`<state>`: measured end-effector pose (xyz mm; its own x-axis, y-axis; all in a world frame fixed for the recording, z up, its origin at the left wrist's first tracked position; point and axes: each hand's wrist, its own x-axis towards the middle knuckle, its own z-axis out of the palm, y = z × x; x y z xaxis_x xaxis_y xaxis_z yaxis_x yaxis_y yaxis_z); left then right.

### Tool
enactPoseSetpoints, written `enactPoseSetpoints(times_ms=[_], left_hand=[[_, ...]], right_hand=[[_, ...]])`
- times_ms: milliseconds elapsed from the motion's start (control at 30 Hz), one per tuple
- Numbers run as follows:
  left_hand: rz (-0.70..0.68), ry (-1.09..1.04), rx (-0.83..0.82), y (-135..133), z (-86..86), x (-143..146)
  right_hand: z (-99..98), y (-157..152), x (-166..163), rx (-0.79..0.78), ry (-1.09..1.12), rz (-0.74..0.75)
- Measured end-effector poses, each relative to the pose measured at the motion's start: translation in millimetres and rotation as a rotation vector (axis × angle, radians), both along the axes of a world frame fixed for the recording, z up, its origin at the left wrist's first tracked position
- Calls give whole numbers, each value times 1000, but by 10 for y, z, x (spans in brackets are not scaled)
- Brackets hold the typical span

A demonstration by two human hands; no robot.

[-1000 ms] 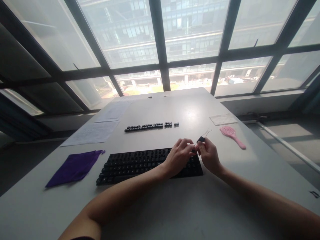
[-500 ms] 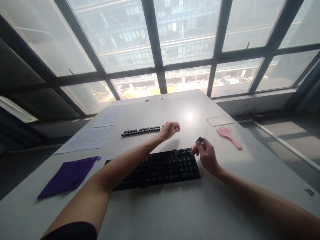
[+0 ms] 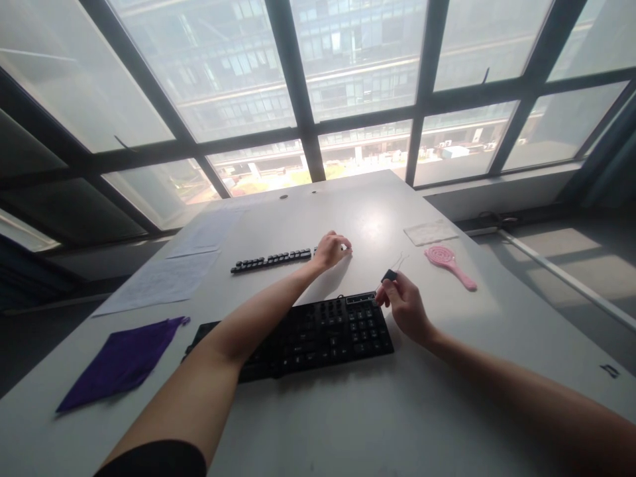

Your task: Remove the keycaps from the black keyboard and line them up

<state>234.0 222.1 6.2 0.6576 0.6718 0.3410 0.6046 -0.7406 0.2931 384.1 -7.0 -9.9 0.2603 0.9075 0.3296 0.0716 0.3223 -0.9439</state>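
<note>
A black keyboard (image 3: pixel 318 341) lies on the white table, with bare sockets along the top right where keycaps are off. Beyond it, a row of loose black keycaps (image 3: pixel 271 259) stretches across the table. My left hand (image 3: pixel 332 250) is at the right end of this row, its fingers closed around a small dark keycap that is mostly hidden. My left forearm crosses over the keyboard and hides part of its left side. My right hand (image 3: pixel 405 305) pinches the black handle of a wire keycap puller (image 3: pixel 389 275) beside the keyboard's top right corner, the wire loops pointing away.
A pink hairbrush (image 3: pixel 450 267) and a whitish flat packet (image 3: pixel 430 232) lie at the right. On the left are a purple drawstring pouch (image 3: pixel 122 363) and sheets of paper (image 3: pixel 159 278). A small dark item (image 3: pixel 609 371) sits near the right edge. Windows (image 3: pixel 365 66) stand behind the table.
My view has shifted slightly, so most things appear a little further left. My left hand has turned a little at the end of the keycap row. My right hand still holds the puller.
</note>
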Motion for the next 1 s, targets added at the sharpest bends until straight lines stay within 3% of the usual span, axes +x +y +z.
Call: enactPoseSetpoints(times_ms=[167,767,900,1000], left_hand=[[64,-55,-6,57,-54,1],[55,-41,-1,119,-26,-69],[78,-56,-22,-20,108,-101],[81,-48,-33,-328,220,-134]], right_hand=[[-12,-2,0,-4,9,14],[31,-21,10,40,21,17],[29,-9,22,72,27,17],[-3,0,30,72,12,25]])
